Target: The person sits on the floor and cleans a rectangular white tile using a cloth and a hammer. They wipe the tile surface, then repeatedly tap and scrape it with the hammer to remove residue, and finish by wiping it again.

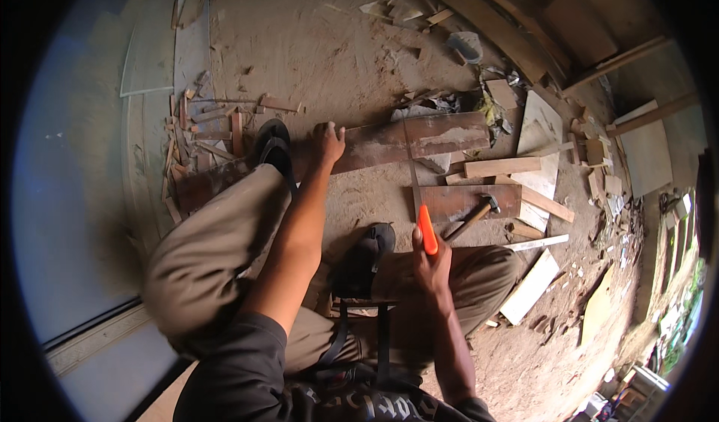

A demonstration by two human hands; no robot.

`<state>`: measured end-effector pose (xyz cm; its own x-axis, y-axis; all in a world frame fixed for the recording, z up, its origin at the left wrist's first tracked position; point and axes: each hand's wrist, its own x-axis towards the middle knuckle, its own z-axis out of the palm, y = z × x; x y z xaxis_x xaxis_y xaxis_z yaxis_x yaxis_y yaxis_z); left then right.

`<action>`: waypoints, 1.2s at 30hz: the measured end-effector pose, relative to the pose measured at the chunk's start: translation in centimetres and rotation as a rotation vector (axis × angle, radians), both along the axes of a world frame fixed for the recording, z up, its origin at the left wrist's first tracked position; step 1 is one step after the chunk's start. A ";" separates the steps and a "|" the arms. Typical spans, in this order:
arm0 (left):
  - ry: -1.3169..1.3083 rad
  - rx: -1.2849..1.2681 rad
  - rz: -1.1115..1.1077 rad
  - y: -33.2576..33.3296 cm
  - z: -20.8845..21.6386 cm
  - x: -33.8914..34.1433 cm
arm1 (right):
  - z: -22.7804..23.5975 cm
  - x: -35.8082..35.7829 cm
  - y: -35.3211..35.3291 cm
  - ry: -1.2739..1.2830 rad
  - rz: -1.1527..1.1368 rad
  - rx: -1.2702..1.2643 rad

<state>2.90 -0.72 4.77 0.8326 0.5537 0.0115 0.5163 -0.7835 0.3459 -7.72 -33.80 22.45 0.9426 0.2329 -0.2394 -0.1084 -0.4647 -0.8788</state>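
Observation:
A long dark-brown wooden plank (374, 146) lies across the ground in front of me, its right part raised on a pale block (434, 163). My left hand (328, 143) grips the plank's far edge near its middle, just right of my left foot (275, 149), which rests on it. In my right hand (432, 261) is the orange handle of a handsaw (428, 229), with the fingers closed around it. Its thin blade points away from me and crosses the plank's right part. Whether the teeth have cut in is too small to tell.
A hammer (476, 214) lies beside my right hand, next to a short brown board (460, 197). Light wood strips (502, 167) and a white panel (541, 126) are stacked at the right. Small offcuts (213, 134) litter the left. A blue-grey sheet (75, 197) borders the left side.

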 end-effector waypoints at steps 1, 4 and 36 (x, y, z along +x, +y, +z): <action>-0.018 0.053 -0.055 -0.3 -1.2 0.3 | 0.9 -0.5 0.9 0.030 -0.011 0.030; 0.042 0.017 -0.054 0.1 -4.7 0.8 | 3.1 -1.7 4.3 0.048 0.010 0.062; -0.312 0.355 0.016 -0.4 -10.0 3.1 | 2.0 2.2 7.8 0.103 0.140 -0.170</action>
